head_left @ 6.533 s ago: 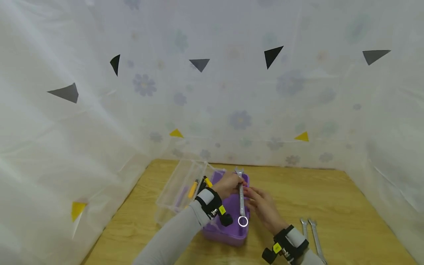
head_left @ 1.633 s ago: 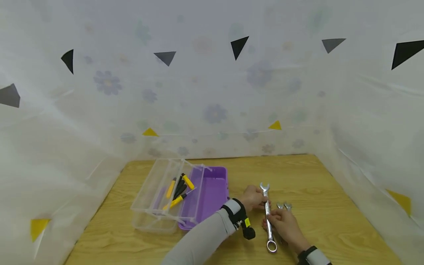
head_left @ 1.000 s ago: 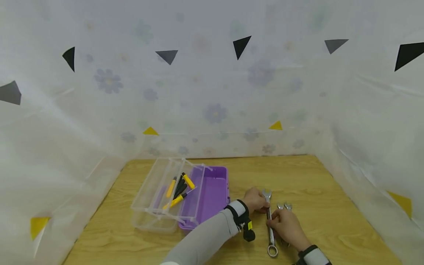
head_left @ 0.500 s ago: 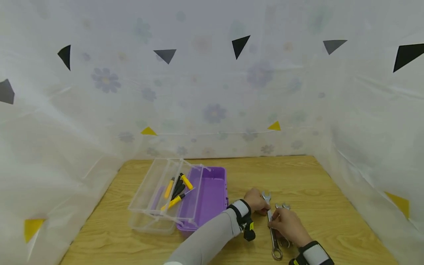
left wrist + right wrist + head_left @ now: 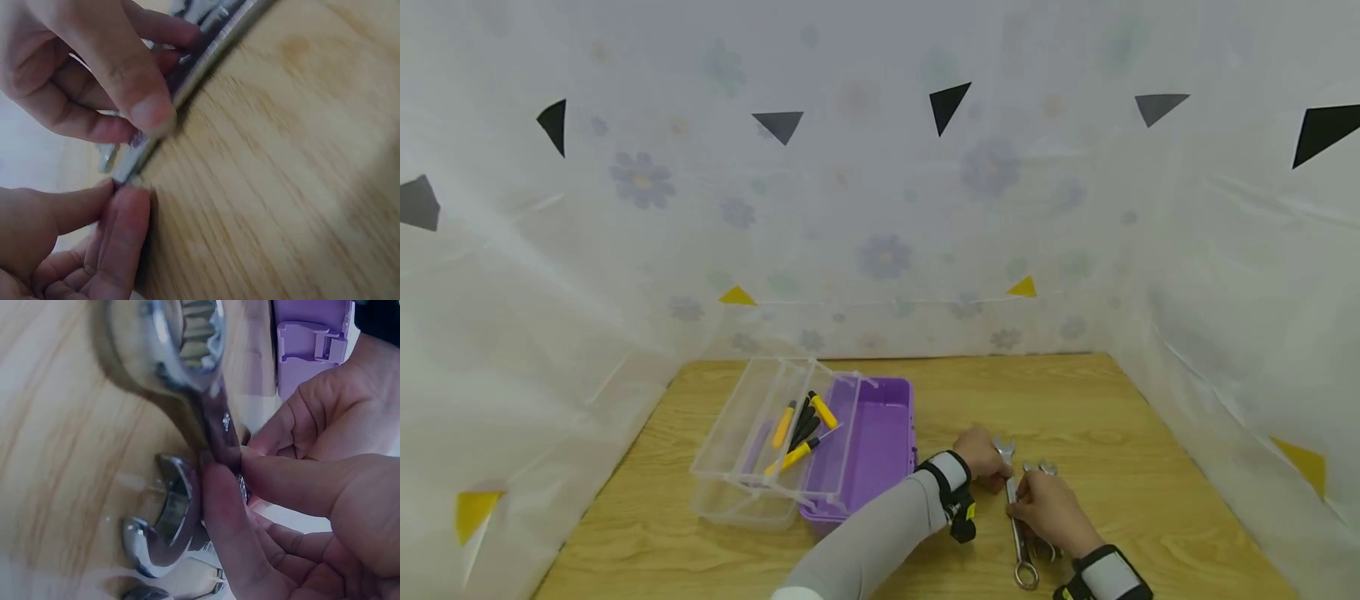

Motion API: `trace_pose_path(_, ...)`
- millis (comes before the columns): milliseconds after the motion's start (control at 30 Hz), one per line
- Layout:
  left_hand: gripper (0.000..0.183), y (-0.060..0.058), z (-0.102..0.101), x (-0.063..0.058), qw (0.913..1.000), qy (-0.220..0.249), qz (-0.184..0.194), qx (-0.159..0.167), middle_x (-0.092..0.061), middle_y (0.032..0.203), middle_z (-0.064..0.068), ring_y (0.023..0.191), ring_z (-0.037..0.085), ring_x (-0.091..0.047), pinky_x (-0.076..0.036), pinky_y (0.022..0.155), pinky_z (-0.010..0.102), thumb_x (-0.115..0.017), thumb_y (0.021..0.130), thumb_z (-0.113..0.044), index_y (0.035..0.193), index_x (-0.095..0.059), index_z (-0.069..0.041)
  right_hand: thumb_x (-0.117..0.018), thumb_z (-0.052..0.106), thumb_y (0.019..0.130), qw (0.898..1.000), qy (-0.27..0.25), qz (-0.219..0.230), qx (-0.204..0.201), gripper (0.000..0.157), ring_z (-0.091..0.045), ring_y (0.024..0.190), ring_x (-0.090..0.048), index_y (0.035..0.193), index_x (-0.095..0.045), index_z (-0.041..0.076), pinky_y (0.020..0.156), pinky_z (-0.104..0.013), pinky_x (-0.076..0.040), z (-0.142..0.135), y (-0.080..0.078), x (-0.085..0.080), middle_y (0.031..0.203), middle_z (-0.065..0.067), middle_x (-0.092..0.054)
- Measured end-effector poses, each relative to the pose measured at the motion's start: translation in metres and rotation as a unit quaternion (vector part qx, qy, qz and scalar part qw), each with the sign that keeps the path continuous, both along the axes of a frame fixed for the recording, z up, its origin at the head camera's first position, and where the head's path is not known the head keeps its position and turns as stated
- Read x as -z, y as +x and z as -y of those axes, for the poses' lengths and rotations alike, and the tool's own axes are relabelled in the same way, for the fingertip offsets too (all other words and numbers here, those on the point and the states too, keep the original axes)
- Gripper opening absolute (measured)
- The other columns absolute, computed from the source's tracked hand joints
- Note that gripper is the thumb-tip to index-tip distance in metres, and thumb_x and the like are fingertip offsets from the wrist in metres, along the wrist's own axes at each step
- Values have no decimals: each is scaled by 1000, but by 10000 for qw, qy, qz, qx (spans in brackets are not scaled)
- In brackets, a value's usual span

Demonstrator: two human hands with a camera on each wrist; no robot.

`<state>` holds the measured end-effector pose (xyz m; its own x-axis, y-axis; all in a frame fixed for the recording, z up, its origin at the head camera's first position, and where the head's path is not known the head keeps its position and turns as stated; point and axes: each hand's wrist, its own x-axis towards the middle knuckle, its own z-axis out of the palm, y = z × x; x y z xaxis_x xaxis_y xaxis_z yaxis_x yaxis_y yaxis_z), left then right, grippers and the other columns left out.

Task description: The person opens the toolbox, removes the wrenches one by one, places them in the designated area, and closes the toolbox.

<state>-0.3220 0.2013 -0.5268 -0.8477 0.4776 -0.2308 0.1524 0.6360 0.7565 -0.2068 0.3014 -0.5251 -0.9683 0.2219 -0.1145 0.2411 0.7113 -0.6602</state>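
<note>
A long combination wrench (image 5: 1018, 542) lies at the right of the table, its open end away from me and its ring end nearer. My left hand (image 5: 979, 454) pinches it near the open end between thumb and finger. My right hand (image 5: 1060, 508) pinches its shank further down; in the right wrist view, thumb and forefinger (image 5: 225, 500) meet on it just behind the ring. Just right of it lie two smaller wrenches (image 5: 1048, 468), partly hidden under my right hand. One wrench jaw end shows close beside the long wrench in the right wrist view.
Left of my hands stands an open purple box (image 5: 883, 433). A clear tray (image 5: 737, 442) leans out over its left side, with several yellow-handled and black-handled tools (image 5: 805, 429) in it. Plastic sheeting surrounds the wooden table (image 5: 1015, 392).
The wrench came from above the purple box to the right, then down onto the table by the smaller wrenches. Both hands now pinch it. In the last half second almost nothing moves.
</note>
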Motion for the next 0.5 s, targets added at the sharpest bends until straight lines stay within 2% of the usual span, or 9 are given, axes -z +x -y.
trace_pose_path(100,35,-2,2,-1,9994,-275,-169,117,-69,54,6,49,16,-69,-52,58,18,-91,83,-21,58,-71,-5,-81,2,86,9999,138,3,-20,20,-15,55,-62,86,-62,2,51,-30,-49,1,0,-1,67,-1,-65)
trace_pose_path(133,36,-2,2,-1,9995,-241,-112,140,-69,54,6,49,17,-70,-53,59,18,-90,84,-20,58,-70,-5,-82,3,86,9997,239,1,-56,20,-15,57,-61,87,-62,2,52,-30,-48,2,-1,-1,69,-1,-65)
trace_pose_path(200,36,-3,3,-1,9998,-103,-5,141,-69,54,6,50,18,-71,-55,57,19,-89,85,-19,59,-70,-5,-83,4,86,9986,494,-43,-167,22,-16,61,-59,86,-61,2,53,-31,-47,3,-2,-3,72,-2,-64)
trace_pose_path(333,33,0,4,0,9976,471,505,-16,-70,57,10,52,22,-73,-58,50,27,-87,87,-12,60,-71,-1,-84,6,85,9952,898,-142,-364,24,-17,67,-54,85,-60,2,57,-32,-46,3,-4,-6,78,-3,-62)
trace_pose_path(400,32,2,4,1,9952,676,694,-104,-71,58,12,52,23,-73,-57,47,28,-86,86,-9,61,-70,0,-84,5,85,9955,875,-101,-359,25,-18,67,-54,85,-60,2,57,-32,-45,2,-3,-6,78,-4,-61)
trace_pose_path(500,33,7,4,3,9958,625,653,-110,-70,58,12,53,24,-73,-57,48,27,-87,85,-10,59,-70,0,-84,6,85,9961,806,6,-359,25,-18,68,-53,87,-59,2,58,-33,-45,0,1,-5,79,-4,-61)
